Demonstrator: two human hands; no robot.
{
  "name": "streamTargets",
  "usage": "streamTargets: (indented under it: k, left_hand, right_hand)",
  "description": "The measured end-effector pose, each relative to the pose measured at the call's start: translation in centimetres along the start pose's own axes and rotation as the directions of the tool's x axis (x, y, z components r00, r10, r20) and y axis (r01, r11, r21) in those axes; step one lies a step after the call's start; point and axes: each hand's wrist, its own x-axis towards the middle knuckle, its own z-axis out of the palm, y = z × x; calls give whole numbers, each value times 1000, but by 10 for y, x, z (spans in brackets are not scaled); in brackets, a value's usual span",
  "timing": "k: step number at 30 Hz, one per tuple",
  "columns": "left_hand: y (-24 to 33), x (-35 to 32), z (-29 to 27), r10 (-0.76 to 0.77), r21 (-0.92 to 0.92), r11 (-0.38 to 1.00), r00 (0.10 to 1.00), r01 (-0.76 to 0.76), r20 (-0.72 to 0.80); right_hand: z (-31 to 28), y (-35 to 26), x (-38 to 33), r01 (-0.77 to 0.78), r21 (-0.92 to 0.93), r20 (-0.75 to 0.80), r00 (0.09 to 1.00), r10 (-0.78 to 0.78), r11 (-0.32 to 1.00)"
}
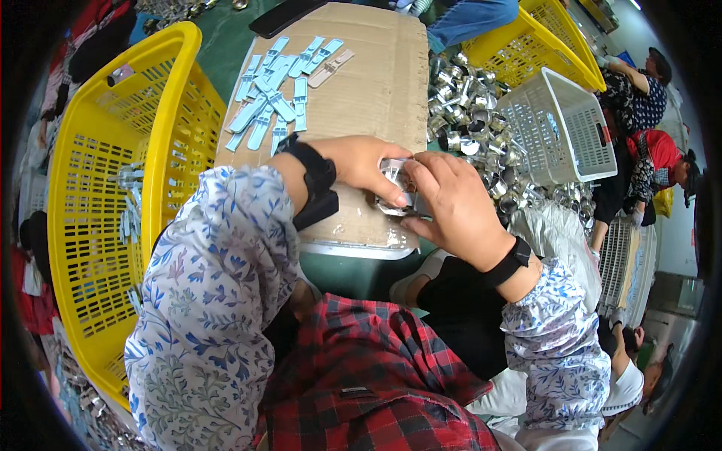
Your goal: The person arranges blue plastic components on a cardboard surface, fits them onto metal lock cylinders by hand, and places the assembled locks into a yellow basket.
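Over the right side of a cardboard sheet (353, 113), my two hands meet around a small shiny metal piece (391, 174). My left hand (357, 161) grips it from the left, its thumb and fingers closed on the piece. From the other side, my right hand (460, 203) pinches the same piece with bent fingers. My fingers hide much of its shape. Several flat light-blue plastic handles (271, 94) lie heaped on the far left of the cardboard. Beside them is one beige handle (331, 68).
A tall yellow basket (105, 203) holding some blue handles stands at my left. Right of the cardboard lies a large pile of shiny metal cups (470, 105), next to a white crate (594, 139) and another yellow basket (519, 41). A dark flat object (286, 15) lies at the far edge. Other people sit nearby.
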Motion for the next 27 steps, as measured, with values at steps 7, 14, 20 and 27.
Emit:
streamTargets:
  k: [7,14,20,27]
  left_hand:
    - [22,-30,31,353,595,803,792,17,-498]
    - [33,-17,50,384,779,612,808,139,-446]
    - [20,22,20,318,733,645,796,217,-515]
    - [28,53,-35,-55,656,697,934,289,-353]
  right_hand:
    - [9,47,25,-211,388,165,974,157,897]
    - [21,116,51,-356,619,455,889,50,700]
    - [35,146,54,-416,676,395,901,177,609]
    - [-5,115,56,-77,393,-107,986,128,916]
